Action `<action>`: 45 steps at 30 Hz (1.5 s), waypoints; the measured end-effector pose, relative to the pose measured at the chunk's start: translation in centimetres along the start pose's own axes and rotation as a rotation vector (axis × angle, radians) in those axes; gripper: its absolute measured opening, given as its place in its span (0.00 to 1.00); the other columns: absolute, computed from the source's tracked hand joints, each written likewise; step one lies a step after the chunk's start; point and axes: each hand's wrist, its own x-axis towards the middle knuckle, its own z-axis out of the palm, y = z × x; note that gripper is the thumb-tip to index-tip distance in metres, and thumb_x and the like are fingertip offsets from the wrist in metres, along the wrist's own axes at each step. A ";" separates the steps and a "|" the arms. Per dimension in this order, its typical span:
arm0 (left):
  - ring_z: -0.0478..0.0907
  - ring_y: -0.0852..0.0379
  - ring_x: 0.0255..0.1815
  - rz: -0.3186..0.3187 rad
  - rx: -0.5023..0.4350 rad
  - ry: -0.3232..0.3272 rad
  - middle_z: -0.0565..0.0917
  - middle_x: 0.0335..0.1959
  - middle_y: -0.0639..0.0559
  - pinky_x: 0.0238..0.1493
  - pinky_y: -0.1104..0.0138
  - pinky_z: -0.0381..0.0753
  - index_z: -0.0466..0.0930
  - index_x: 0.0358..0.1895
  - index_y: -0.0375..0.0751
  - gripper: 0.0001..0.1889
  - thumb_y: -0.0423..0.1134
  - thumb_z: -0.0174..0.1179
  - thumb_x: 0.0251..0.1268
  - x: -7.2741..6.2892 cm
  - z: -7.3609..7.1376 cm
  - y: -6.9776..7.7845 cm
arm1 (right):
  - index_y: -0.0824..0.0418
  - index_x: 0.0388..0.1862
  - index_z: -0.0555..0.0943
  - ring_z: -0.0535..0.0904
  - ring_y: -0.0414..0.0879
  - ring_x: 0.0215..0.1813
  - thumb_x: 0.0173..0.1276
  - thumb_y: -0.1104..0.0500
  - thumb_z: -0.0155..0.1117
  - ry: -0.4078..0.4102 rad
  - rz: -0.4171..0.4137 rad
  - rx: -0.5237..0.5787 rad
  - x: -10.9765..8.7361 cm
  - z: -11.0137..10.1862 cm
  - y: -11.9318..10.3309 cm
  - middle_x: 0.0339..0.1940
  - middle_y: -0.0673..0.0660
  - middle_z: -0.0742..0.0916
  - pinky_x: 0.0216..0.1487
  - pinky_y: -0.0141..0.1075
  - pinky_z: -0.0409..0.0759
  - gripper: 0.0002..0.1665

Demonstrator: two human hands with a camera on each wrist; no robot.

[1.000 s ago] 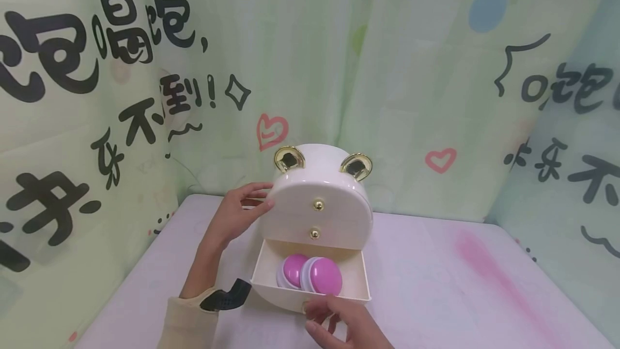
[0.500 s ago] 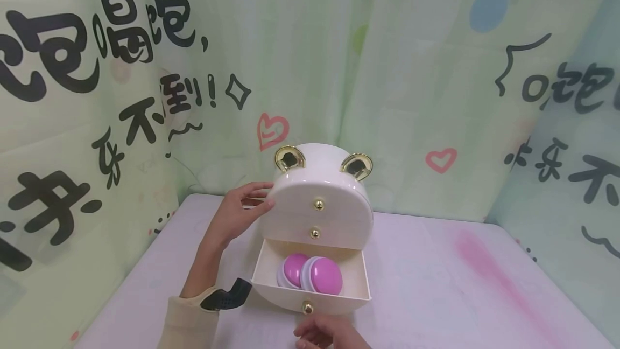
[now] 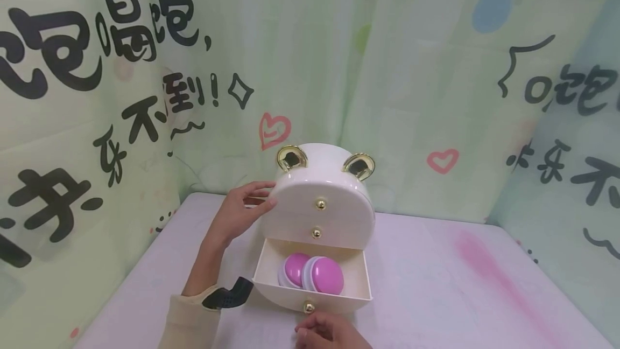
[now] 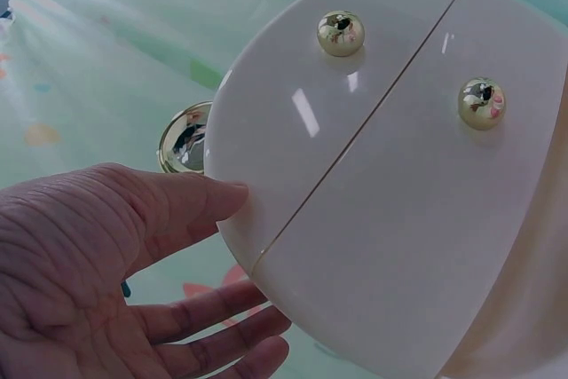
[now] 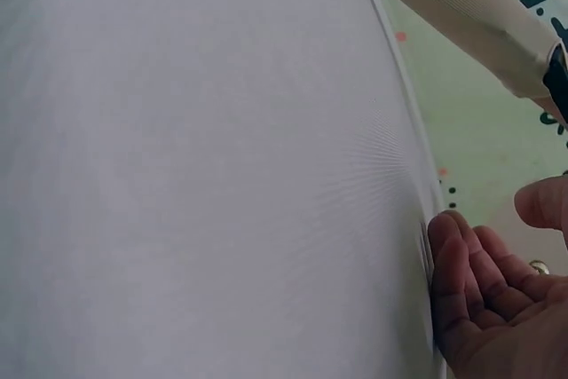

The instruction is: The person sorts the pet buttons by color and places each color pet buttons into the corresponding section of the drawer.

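Observation:
A white storage box (image 3: 295,214) with a rounded top, gold ear-like rings and small gold knobs stands on the table. Its bottom drawer (image 3: 271,268) is pulled out and holds two round pink-and-lilac containers (image 3: 327,276). My left hand (image 3: 240,211) rests against the box's left edge. In the left wrist view, that thumb touches the front face and the other fingers extend past the side. Just below the drawer's knob (image 3: 309,307) is my right hand (image 3: 331,332), fingers loosely curled and holding nothing. The right wrist view shows the same hand (image 5: 506,308) beside the white table surface.
The table (image 3: 436,284) has a pale cover with a pink smear (image 3: 489,263) on the right. Behind it and at both sides hang pale green curtains (image 3: 407,96) with black writing and hearts. A black wrist strap (image 3: 227,294) sits over the left sleeve.
My right hand has left the drawer's knob and drawn back toward me, uncovering the knob. The left hand stays at the box's side. The drawer stays out.

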 end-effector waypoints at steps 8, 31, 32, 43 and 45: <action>0.81 0.39 0.57 -0.002 -0.004 0.000 0.83 0.60 0.35 0.56 0.47 0.83 0.79 0.66 0.41 0.24 0.41 0.67 0.70 0.1 0.0 0.0 | 0.68 0.45 0.81 0.85 0.47 0.35 0.80 0.50 0.57 -0.009 0.012 0.060 0.5 -0.4 0.2 0.36 0.60 0.90 0.39 0.35 0.84 0.20; 0.81 0.39 0.58 -0.021 0.005 -0.002 0.83 0.60 0.36 0.58 0.45 0.81 0.79 0.67 0.43 0.24 0.41 0.67 0.69 0.2 0.1 0.0 | 0.83 0.52 0.75 0.83 0.40 0.33 0.85 0.54 0.47 0.009 -0.125 0.117 2.5 -1.4 -0.3 0.38 0.66 0.90 0.34 0.30 0.80 0.27; 0.81 0.38 0.59 -0.022 0.004 -0.002 0.83 0.60 0.36 0.58 0.45 0.81 0.79 0.66 0.43 0.24 0.41 0.67 0.69 0.2 0.1 0.1 | 0.83 0.52 0.75 0.83 0.40 0.33 0.85 0.54 0.47 0.012 -0.127 0.114 2.7 -1.5 -0.4 0.38 0.67 0.90 0.34 0.30 0.80 0.27; 0.80 0.38 0.60 -0.032 0.025 0.005 0.82 0.62 0.36 0.58 0.45 0.81 0.78 0.68 0.44 0.24 0.41 0.67 0.70 0.3 0.3 0.0 | 0.79 0.50 0.78 0.83 0.40 0.32 0.85 0.53 0.47 0.046 -0.087 0.121 3.1 -1.4 -1.1 0.35 0.61 0.90 0.34 0.29 0.80 0.27; 0.80 0.37 0.60 -0.028 0.026 0.004 0.82 0.61 0.35 0.58 0.44 0.81 0.78 0.67 0.43 0.24 0.41 0.66 0.70 0.2 0.3 0.1 | 0.80 0.50 0.77 0.83 0.39 0.32 0.85 0.54 0.47 0.048 -0.088 0.123 3.1 -1.4 -1.0 0.35 0.61 0.90 0.34 0.29 0.80 0.26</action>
